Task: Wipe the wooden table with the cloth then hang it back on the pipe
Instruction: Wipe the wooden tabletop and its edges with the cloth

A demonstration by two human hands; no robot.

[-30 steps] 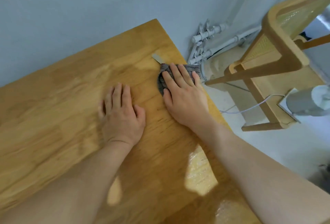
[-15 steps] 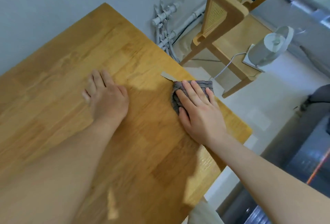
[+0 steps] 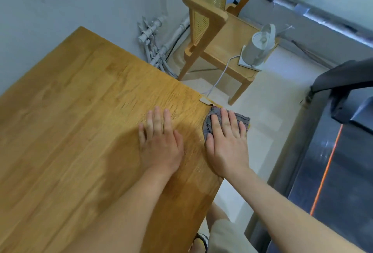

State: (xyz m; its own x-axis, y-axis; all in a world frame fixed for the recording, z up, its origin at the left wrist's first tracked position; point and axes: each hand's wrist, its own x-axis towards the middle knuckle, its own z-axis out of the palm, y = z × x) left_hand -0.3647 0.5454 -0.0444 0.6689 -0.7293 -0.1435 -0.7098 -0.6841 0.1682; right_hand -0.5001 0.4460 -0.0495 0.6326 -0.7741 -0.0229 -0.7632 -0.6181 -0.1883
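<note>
A grey cloth point(image 3: 210, 121) lies at the right edge of the wooden table point(image 3: 70, 121), partly hanging past the corner. My right hand point(image 3: 226, 141) presses flat on the cloth with the fingers spread over it. My left hand point(image 3: 159, 141) rests flat on the bare tabletop just left of it, holding nothing. White pipes point(image 3: 153, 36) run along the wall corner beyond the table's far edge.
A wooden chair point(image 3: 212, 20) with a cane back stands past the table's corner, with a small white fan point(image 3: 258, 44) and its cord on the seat. A small tag point(image 3: 204, 100) lies at the table edge. A dark treadmill point(image 3: 333, 151) is to the right.
My right hand has slid the cloth toward me along the table's right edge to its corner. My left hand has followed closer beside it. The view has swung right.
</note>
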